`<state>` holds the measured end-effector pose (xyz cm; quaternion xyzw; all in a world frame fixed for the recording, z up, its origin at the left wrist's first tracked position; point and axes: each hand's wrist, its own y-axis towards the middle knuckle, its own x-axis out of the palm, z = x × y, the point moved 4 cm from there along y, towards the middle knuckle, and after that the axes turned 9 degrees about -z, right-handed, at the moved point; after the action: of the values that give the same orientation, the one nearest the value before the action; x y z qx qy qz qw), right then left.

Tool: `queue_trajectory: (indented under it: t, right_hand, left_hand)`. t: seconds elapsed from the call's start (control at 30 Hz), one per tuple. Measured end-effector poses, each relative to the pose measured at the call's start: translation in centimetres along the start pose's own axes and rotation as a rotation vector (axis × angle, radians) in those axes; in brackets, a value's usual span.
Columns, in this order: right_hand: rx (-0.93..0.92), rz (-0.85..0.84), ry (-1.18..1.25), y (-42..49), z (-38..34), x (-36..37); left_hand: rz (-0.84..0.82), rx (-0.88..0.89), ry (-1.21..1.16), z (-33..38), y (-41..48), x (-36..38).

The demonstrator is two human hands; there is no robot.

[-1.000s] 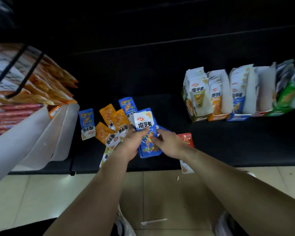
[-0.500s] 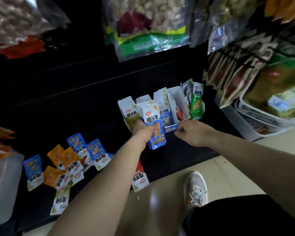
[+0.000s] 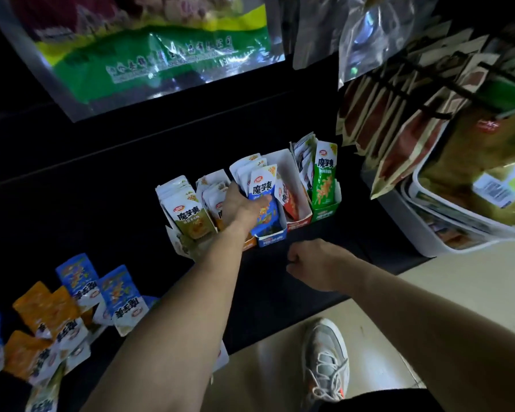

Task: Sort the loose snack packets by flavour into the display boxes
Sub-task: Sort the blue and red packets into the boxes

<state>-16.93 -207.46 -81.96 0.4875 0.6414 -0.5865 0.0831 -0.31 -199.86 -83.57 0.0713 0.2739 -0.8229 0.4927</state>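
I've got the left hand [image 3: 241, 207] pinching a blue packet [image 3: 263, 203], seating it upright at the front of the blue box [image 3: 272, 237] so the label faces out like the stack behind it. The right hand [image 3: 315, 267] hangs just in front of the blue box, curled into a loose fist, gripping nothing I can see. Red box [image 3: 299, 224] sits just right of the blue box, nearly bare; green box [image 3: 324, 211] beyond it. Well left of the blue box, loose orange and blue packets [image 3: 72, 310] wait on the dark shelf [image 3: 101, 203].
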Motion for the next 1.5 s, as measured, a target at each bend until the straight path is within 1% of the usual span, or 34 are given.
queue_trajectory:
  t: [0.1,0.13,0.27,0.4,0.5,0.63,0.73,0.83,0.93,1.0,1.1,1.17,1.23,1.33,1.43,1.5]
  right_hand:
    - [0.002,-0.001,-0.006,0.9,-0.3,0.0]
    - [0.009,-0.008,-0.008,1.1,-0.3,0.1]
    - [0.036,-0.027,-0.023,1.1,0.0,0.3]
    - [0.041,-0.023,-0.038,0.5,-0.3,-0.2]
    - [0.014,-0.019,-0.059,0.1,-1.6,-0.8]
    - [-0.045,0.004,-0.066,0.0,-4.5,-1.1]
    - [-0.111,0.007,-0.063,-0.3,-8.1,-1.1]
    - [-0.186,0.016,-0.047,-0.7,-12.6,-0.5]
    - [-0.259,-0.025,-0.014,-0.1,-17.7,2.1]
    - [-0.3,-0.063,0.004,0.8,-21.1,5.0]
    - [-0.318,-0.123,-0.031,2.8,-25.1,9.9]
    - [-0.297,-0.136,-0.069,4.8,-26.7,12.5]
    - [-0.236,-0.097,-0.052,7.2,-27.4,14.4]
    - [-0.086,0.035,0.028,10.0,-27.7,15.8]
    - [0.055,0.173,0.092,11.5,-28.5,16.0]
    - [0.084,0.189,0.078,12.6,-29.3,16.0]
  left_hand:
    - [0.019,0.104,0.25,0.1,-0.3,0.5]
    - [0.012,0.125,0.297,0.1,-0.4,0.7]
    - [-0.04,0.104,0.246,-0.1,-0.1,0.4]
    - [-0.026,0.165,0.191,-0.1,-0.1,-1.3]
    - [-0.014,0.212,0.211,0.0,-1.2,-3.0]
    - [-0.057,0.205,0.248,-1.5,-3.8,-6.0]
    - [-0.098,0.194,0.242,-3.8,-6.6,-9.4]
    - [-0.073,0.218,0.244,-6.5,-9.7,-13.9]
    - [-0.041,0.128,0.24,-10.6,-12.5,-18.9]
    - [-0.02,0.03,0.231,-14.6,-14.0,-22.4]
    - [0.025,-0.144,0.246,-20.6,-15.6,-26.6]
    - [0.013,-0.245,0.277,-23.4,-16.6,-28.4]
    - [0.014,-0.296,0.272,-25.8,-16.9,-29.4]
    - [0.031,-0.329,0.231,-28.1,-16.9,-29.8]
    - [0.038,-0.333,0.219,-28.8,-16.2,-29.7]
    - [0.044,-0.316,0.208,-28.4,-15.4,-29.5]
